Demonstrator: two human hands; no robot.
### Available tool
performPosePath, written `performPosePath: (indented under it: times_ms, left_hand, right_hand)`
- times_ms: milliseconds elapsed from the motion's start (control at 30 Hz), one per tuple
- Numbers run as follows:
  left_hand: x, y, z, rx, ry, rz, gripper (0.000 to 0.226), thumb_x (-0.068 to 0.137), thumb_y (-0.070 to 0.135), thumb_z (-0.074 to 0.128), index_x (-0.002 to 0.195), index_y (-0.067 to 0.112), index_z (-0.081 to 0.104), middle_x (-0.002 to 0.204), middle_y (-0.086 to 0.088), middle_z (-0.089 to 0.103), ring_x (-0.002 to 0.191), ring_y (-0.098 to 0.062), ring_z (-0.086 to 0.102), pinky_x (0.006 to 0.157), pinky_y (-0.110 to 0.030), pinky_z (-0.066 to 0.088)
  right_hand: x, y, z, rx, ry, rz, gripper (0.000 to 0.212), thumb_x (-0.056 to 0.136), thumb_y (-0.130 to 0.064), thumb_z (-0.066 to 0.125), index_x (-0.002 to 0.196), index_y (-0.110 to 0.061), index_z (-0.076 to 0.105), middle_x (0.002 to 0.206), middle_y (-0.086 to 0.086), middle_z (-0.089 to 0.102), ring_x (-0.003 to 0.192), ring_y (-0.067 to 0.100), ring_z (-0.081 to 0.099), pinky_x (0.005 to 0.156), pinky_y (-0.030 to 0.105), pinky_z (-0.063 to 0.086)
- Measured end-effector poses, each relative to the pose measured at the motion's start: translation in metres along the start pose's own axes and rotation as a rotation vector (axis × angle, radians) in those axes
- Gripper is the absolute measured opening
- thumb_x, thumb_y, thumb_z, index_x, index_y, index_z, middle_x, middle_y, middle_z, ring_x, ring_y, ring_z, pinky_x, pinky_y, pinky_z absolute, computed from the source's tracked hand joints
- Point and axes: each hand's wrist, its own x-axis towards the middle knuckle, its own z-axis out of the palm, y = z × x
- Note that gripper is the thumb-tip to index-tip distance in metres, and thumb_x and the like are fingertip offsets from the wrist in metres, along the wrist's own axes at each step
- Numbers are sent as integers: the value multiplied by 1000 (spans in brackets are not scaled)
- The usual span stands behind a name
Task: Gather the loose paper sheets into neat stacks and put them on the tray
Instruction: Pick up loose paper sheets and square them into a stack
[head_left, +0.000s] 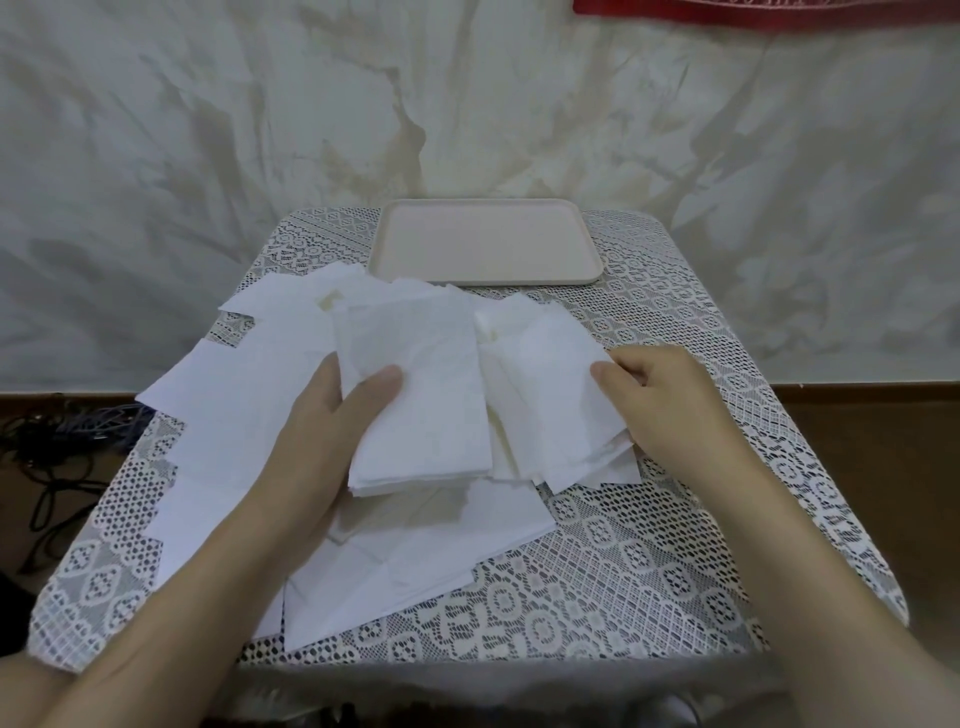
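Risk first: left grip pinches a small stack by one side only, thumb on top, fingers under. Thin sheets could fan out or slip if we lift fast. Right grip is curled on the edge of a second bundle. Its edges are skewed, so we'd expect it to shed sheets in transit. Loose sheets overhang the left edge of the lace-covered worktop; dragging anything across them could tip them off. Paper is white, thin and creased, with a few yellowish marks and some ragged edges. All of it sits mid-worktop, on the near side of the tray, which holds none yet.
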Motion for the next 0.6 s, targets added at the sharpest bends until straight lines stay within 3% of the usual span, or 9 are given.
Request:
performPosePath:
  times_ms: [100, 167, 200, 267, 400, 467, 533, 600]
  left_hand:
    - [1, 0, 1, 1, 3, -4, 49, 89, 46, 68, 135, 31, 63, 127, 2, 76, 119, -24, 72, 109, -58, 51]
    - [1, -1, 0, -1, 3, -4, 49, 88, 46, 68, 135, 31, 64, 126, 3, 76, 119, -24, 72, 108, -57, 51]
    - [2, -1, 1, -4, 1, -5, 48, 89, 45, 69, 134, 31, 64, 126, 3, 76, 118, -24, 72, 107, -56, 52]
    - [2, -1, 1, -8, -6, -6, 45, 92, 42, 74, 134, 30, 64, 124, 3, 77, 118, -23, 72, 103, -51, 54]
    - [3, 0, 0, -8, -34, -14, 43, 95, 42, 70, 136, 30, 63, 126, 3, 76, 118, -23, 72, 106, -52, 53]
    - [4, 1, 0, -4, -38, -20, 48, 91, 46, 66, 136, 31, 63, 127, 2, 76, 119, -23, 72, 108, -54, 52]
    - [4, 1, 0, -2, -45, -21, 50, 90, 47, 65, 136, 31, 62, 127, 3, 76, 118, -22, 72, 108, -54, 52]
    - [4, 1, 0, -4, -55, -14, 50, 90, 47, 67, 137, 30, 62, 127, 4, 76, 118, -21, 72, 107, -52, 52]
  right_hand:
    - [-1, 2, 0, 40, -40, 62, 33, 90, -26, 46, 92, 3, 60, 84, 29, 57, 54, 23, 50, 57, 37, 44]
    - [-1, 3, -1, 86, -91, 90, 25, 95, -15, 48, 103, 1, 66, 97, 23, 66, 58, 21, 63, 55, 40, 57]
    - [-1, 3, -1, 115, -118, 103, 22, 96, -11, 51, 103, 0, 68, 100, 20, 68, 62, 20, 65, 55, 34, 59]
    - [0, 0, -2, 174, -144, 129, 16, 96, -13, 60, 99, -4, 71, 97, 15, 72, 64, 17, 68, 55, 27, 58]
    - [1, -7, 1, 180, -203, 169, 11, 90, -25, 76, 91, -14, 75, 86, 0, 77, 70, 12, 73, 57, 30, 59]
    - [0, -11, 4, 140, -212, 153, 14, 90, -24, 76, 89, -10, 74, 85, 4, 76, 74, 17, 73, 62, 36, 62]
    - [-1, -15, 5, 174, -157, 126, 16, 92, -21, 73, 90, -5, 71, 86, 11, 74, 72, 18, 72, 56, 35, 61]
    - [-1, -20, 0, 256, -57, 91, 10, 95, -20, 69, 93, -11, 73, 86, 4, 76, 76, 19, 74, 61, 40, 63]
